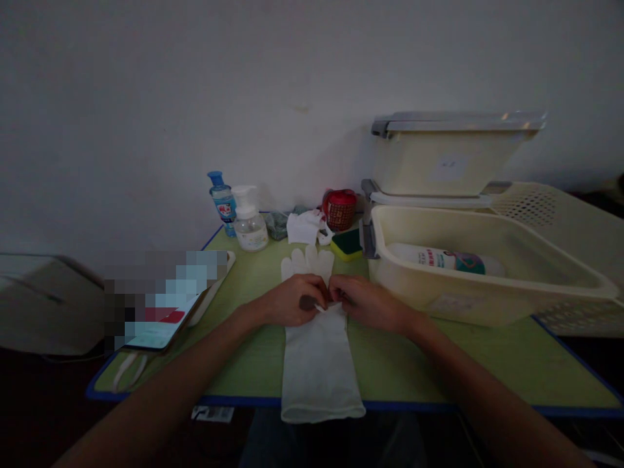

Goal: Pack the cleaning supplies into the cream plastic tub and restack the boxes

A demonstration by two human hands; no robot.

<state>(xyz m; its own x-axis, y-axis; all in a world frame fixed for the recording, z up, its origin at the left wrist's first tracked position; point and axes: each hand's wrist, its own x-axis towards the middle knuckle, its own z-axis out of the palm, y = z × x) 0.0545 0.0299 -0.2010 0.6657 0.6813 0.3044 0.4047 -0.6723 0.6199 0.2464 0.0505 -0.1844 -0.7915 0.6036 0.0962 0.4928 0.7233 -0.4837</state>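
A long white rubber glove (319,364) lies flat on the green table (400,364), fingers pointing away from me and cuff hanging over the near blue edge. My left hand (292,300) and my right hand (366,301) rest side by side on the glove's palm area. Both have their fingers curled and pinched down on the glove material where the hands meet. The glove's fingertips (308,261) stick out beyond my hands.
A cream plastic tub (487,296) holding a lying bottle (441,259) stands at the right, lidded bins stacked behind. Along the back: a blue bottle (222,201), a pump dispenser (248,221), crumpled white cloth (305,227), a red cup (340,208), a sponge (347,244). A phone (160,325) lies left.
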